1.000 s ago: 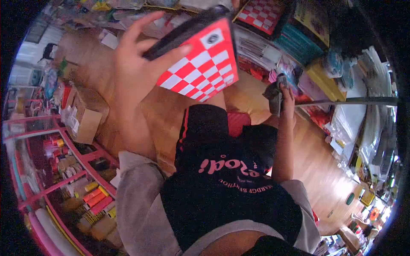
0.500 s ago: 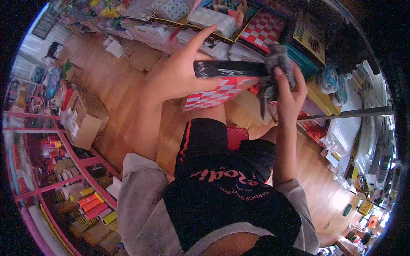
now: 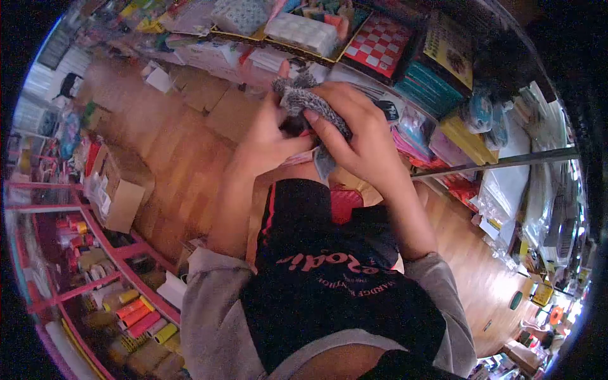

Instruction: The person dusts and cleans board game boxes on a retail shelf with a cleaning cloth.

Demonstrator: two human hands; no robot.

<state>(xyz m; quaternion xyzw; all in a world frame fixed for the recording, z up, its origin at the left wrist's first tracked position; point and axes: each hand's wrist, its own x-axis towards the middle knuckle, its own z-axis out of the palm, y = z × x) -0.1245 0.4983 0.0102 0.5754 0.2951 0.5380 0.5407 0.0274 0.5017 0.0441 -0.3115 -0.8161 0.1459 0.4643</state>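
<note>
A grey rag (image 3: 311, 104) is gripped in my right hand (image 3: 358, 123), bunched under the thumb and fingers, with a loose end hanging below. It presses against the box that my left hand (image 3: 263, 142) holds up from the other side, thumb toward me. Only a sliver of this red-and-white checkered box (image 3: 300, 158) with black sides shows, since the rag and both hands cover most of it. Both hands meet in front of me, above my lap.
A similar checkered box (image 3: 380, 45) lies on the counter ahead, beside a stack of teal boxes (image 3: 425, 79). An open cardboard box (image 3: 123, 190) stands on the wooden floor at left. Colourful rolls (image 3: 136, 313) fill a pink-framed rack. A metal bar (image 3: 494, 162) crosses at right.
My right hand has moved left with the rag, onto the box near my left hand. The box has turned, so its checkered face and black edge are now mostly hidden.
</note>
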